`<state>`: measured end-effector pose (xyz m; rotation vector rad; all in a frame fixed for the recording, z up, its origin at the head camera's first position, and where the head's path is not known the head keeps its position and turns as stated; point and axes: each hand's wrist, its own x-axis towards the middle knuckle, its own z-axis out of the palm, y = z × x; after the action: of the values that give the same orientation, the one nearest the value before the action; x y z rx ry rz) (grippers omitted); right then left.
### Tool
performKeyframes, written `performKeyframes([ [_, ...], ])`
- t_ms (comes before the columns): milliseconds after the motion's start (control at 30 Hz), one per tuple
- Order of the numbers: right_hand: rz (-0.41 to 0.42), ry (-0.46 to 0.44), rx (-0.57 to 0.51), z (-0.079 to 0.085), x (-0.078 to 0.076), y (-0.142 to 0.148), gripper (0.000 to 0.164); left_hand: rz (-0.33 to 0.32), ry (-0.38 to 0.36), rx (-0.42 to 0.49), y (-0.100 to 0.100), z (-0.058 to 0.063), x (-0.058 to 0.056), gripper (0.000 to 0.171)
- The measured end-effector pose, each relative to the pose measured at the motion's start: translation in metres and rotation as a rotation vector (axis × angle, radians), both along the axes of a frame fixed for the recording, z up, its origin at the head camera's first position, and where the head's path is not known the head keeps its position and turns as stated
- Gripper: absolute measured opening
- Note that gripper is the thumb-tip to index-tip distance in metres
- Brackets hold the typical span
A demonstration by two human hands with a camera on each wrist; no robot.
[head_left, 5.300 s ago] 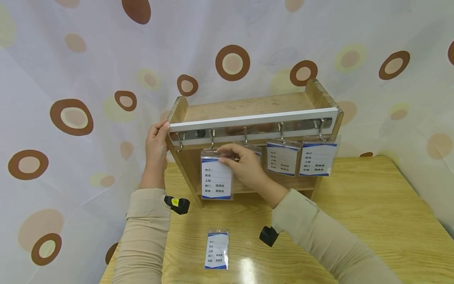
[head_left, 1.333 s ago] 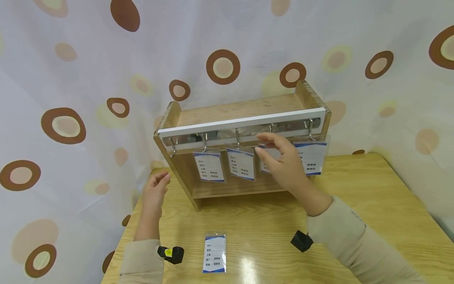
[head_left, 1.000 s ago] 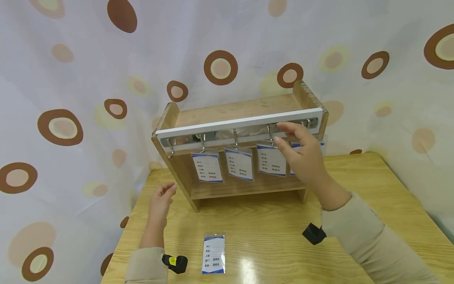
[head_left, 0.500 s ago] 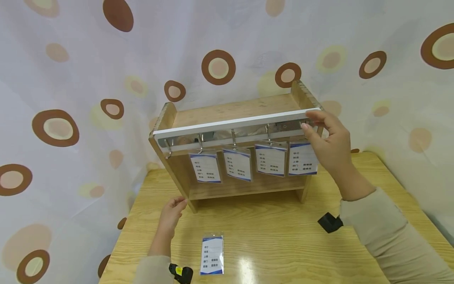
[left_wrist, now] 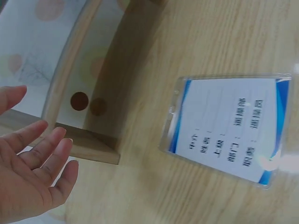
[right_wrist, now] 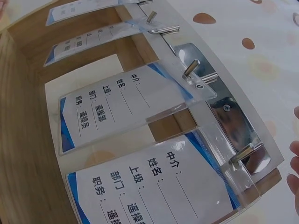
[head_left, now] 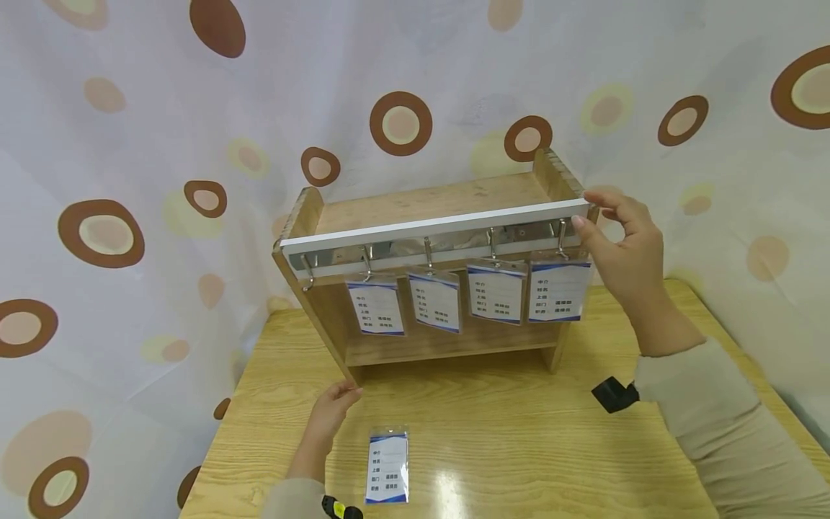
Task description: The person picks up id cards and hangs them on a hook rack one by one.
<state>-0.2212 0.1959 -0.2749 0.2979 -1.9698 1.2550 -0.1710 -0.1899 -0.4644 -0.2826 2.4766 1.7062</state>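
A small wooden rack [head_left: 447,196] bears a metal strip of hooks. Four of its hooks hold clear-sleeved name badges: a left one [head_left: 376,308], two middle ones and a right one [head_left: 559,292]. The leftmost hook [head_left: 308,274] carries nothing. My right hand [head_left: 625,256] is at the rack's right end, thumb and forefinger spread about its upper corner; in the right wrist view its fingertips [right_wrist: 294,179] show just beyond the board. My left hand [head_left: 327,418], fingers loosely extended, is beside the rack's lower left foot. Another badge [head_left: 387,467] lies flat on the table.
The rack stands on a wood-grain table [head_left: 493,432], close to a white curtain [head_left: 272,94] with brown and yellow circles. Wrist cameras, such as the black one [head_left: 614,395] on the right sleeve, jut out below the cuffs.
My right hand has let go of the second badge, now hanging, and moved right to the rack's end. My left hand has left the upper left corner and dropped to the foot.
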Motion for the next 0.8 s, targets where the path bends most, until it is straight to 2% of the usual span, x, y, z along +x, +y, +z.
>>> performKeyframes([
  [200,0.014,-0.122,0.049,-0.001,-0.008,0.01,0.038,-0.017,-0.018,-0.031,0.005,-0.014,0.005,0.054],
  [533,0.074,-0.157,0.089,-0.011,-0.019,0.023,0.043,-0.015,-0.03,-0.063,0.011,-0.026,0.015,0.052],
  [800,0.112,-0.171,0.074,-0.015,-0.024,0.023,0.044,-0.002,-0.047,-0.026,0.011,-0.043,0.02,0.05],
])
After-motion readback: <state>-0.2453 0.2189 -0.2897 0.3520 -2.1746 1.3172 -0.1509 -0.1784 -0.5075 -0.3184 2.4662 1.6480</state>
